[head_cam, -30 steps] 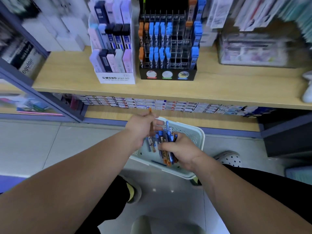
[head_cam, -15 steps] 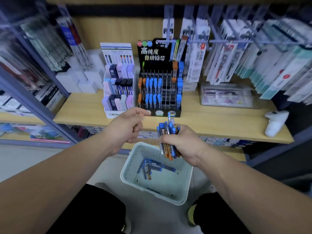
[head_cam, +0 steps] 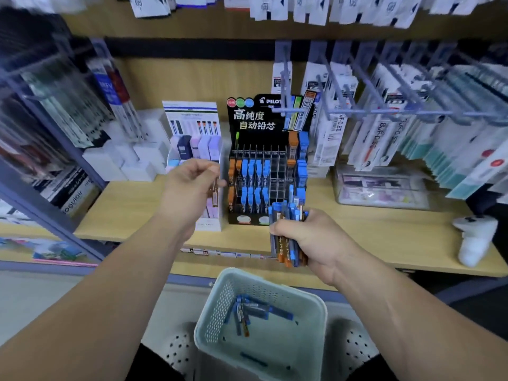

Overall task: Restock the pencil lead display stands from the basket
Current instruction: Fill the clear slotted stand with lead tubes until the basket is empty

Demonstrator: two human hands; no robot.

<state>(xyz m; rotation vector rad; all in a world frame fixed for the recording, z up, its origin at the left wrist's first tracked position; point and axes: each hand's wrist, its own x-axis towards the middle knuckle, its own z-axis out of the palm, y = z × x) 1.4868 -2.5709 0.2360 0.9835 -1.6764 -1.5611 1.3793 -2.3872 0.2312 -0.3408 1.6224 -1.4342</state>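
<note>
**Hands raised from the basket to the stand**

Below both hands sits the basket (head_cam: 217, 312), with a few lead cases (head_cam: 255, 312) left inside. The right hand (head_cam: 310, 237), which one second ago was down in the basket, is now raised above it and grips a bundle of blue and orange cases (head_cam: 286, 237). The left hand (head_cam: 189, 185) has also come up. It pinches a single orange case (head_cam: 214, 188), partly hidden by the fingers. Just to the right of this hand and a little beyond, the black display stand (head_cam: 264, 171) is on the shelf (head_cam: 132, 204), its orange column nearest. The collecting step seems finished. Probably the orange case goes into the stand next.
</note>
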